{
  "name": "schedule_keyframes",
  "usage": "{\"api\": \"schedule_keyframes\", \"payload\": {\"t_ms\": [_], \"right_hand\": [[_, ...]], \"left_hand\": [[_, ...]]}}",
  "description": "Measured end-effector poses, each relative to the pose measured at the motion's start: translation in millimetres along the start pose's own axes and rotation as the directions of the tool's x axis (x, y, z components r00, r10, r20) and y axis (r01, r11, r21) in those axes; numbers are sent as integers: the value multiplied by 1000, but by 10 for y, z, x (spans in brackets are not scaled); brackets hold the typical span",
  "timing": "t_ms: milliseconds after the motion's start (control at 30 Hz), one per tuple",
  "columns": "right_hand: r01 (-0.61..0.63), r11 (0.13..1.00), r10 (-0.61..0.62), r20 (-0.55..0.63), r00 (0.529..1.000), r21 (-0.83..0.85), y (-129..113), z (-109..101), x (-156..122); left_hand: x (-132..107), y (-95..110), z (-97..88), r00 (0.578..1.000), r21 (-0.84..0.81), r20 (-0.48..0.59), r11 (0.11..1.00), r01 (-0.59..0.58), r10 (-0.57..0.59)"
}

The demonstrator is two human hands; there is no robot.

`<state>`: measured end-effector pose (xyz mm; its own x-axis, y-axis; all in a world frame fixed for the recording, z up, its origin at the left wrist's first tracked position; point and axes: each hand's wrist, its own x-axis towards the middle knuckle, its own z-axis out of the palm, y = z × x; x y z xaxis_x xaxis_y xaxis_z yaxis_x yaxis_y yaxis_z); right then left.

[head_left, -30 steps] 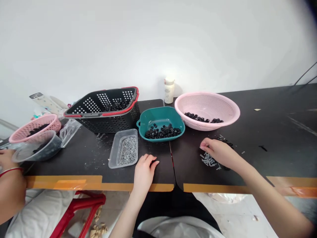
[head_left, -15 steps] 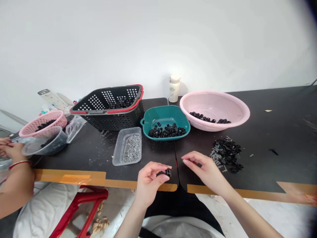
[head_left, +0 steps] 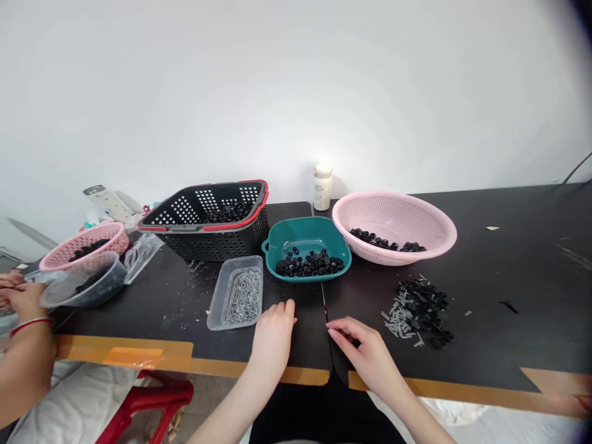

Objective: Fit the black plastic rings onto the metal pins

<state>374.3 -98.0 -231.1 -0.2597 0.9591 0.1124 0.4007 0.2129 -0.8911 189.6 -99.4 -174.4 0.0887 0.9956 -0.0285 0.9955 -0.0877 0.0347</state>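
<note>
Your left hand (head_left: 272, 338) is open and empty by the clear tub (head_left: 213, 312). You can't tell if your right hand (head_left: 361, 348) holds anything.

I see bright, even light, the wall (head_left: 296, 92) pale, a faint shadow (head_left: 338, 188) beside the bottle (head_left: 322, 188), the table (head_left: 509, 216) bowing at the edges, a dark blur (head_left: 580, 12) top right

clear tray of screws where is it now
In the head view, the clear tray of screws sits on the black table left of centre, just left of the person's left hand and down and left of the teal bowl.
</note>
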Motion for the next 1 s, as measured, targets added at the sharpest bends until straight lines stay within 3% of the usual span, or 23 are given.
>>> {"api": "schedule_keyframes", "payload": {"t_ms": [67, 167, 233, 300, 367, 433, 567, 667, 800, 900, 1000], "right_hand": [[8, 1000, -8, 7, 1000, 2, -15, -7, -5], [13, 1000, -13, 9, 1000, 16, -22, -12, -4], [18, 1000, -18, 10, 1000, 23, -18, -13, 1], [22, 999, -22, 10, 1000, 26, -13, -13, 7], [25, 999, -25, 7, 1000, 29, -10, -15, 12], [27, 999, -28, 1, 1000, 35, -12, -21, 12], [48, 998, -47, -14, 999, 50, -30, -43, 6], [66, 997, -65, -22, 998, 49, -43, -55, 5], [77, 995, -74, -43, 996, 64, -46, -60, 12], [74, 990, -65, -81, 995, 121, -30, -60, 18], [7, 960, 35, -147, 988, 279, -40, -68, 14]], "left_hand": [[-33, 15, -108, 999, 28, 30, 999, -16, 16], [45, -63, -446, 996, 47, 28, 995, -90, 89], [287, -173, -702, 983, 71, -60, 983, -170, 175], [666, -283, -869, 977, 102, -34, 973, -207, 212], [1085, -349, -889, 975, 124, 48, 968, -219, 215], [1438, -355, -787, 967, 141, 154, 964, -227, 205], [1800, -259, -516, 945, 143, 292, 970, -196, 148], [1865, -207, -447, 943, 94, 310, 983, -157, 120], [1790, -219, -586, 958, -67, 244, 988, -140, 152], [1541, -245, -785, 969, -259, 117, 949, -180, 216], [1094, -246, -921, 962, -493, 17, 840, -228, 272]]}}
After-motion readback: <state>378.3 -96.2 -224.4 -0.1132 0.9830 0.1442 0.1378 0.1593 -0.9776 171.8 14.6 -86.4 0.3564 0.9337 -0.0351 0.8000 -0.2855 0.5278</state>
